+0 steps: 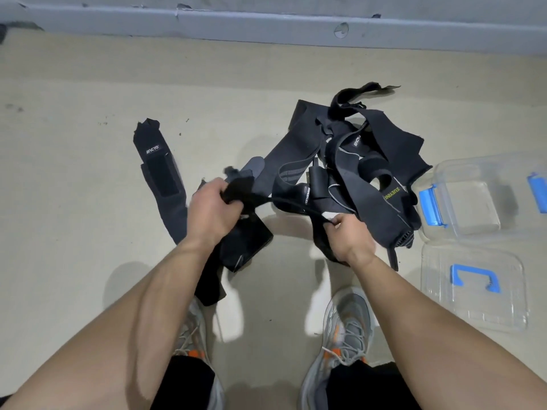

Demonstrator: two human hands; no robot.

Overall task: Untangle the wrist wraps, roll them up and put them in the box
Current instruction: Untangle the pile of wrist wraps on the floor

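- The pale floor [74,202] carries everything, below a grey wall base.
- A tangled pile of wrist wraps [349,161], all black, lies ahead of the person, slightly to the right.
- The clear box [473,167] with blue latches stands open just right of the pile.
- The lid [473,309], blue handle up, lies on the floor beside the box, on the person's side.
- One single wrap [161,179] lies apart, left of the pile.
- Left hand [208,211]: fingers clenched round a bunched black wrap end — the rest hangs below the wrist.
- Right hand [349,235]: fingers pinch a thin strap [290,204] — it runs taut across to the left hand.
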